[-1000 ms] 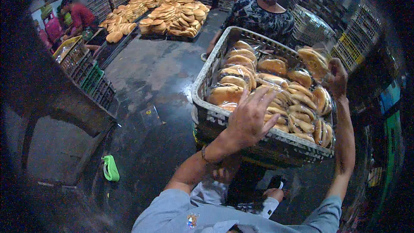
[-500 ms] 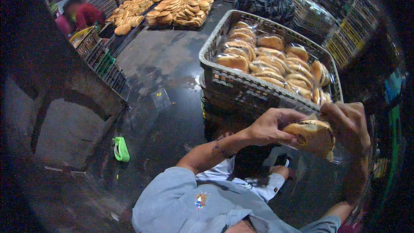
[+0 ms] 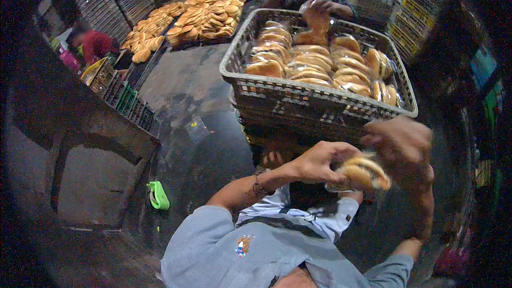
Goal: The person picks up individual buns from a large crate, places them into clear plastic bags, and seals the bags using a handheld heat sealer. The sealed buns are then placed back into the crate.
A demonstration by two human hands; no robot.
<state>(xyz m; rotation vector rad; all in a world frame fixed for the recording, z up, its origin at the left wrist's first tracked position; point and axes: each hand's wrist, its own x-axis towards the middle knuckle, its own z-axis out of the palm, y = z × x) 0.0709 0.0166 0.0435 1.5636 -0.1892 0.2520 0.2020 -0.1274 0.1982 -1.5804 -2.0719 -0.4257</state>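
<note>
My left hand [image 3: 325, 161] is closed round a round golden bun [image 3: 365, 173] with a dark filling along its split edge. A bit of clear plastic film shows at the lower side of the bun. My right hand [image 3: 401, 141] is just right of the bun and above it, blurred by motion, so its fingers cannot be made out. Directly beyond my hands stands a grey slatted plastic crate [image 3: 314, 88], filled with rows of filled buns [image 3: 312, 64] in clear wrapping. A co-worker's hand [image 3: 318, 10] reaches down over the crate's far side onto the buns.
The crate rests on a stack of other crates. Large heaps of unwrapped buns [image 3: 208, 15] lie at the far left. A bright green looped object [image 3: 158, 196] and a clear plastic bag [image 3: 198, 129] lie to my left. Another person in red [image 3: 98, 45] sits farther off. Stacked crates [image 3: 416, 16] line the back.
The bun in my left hand has moved slightly left and down and turned. My right hand has swung away from it. The co-worker has reached over the crate. The whole view has shifted.
</note>
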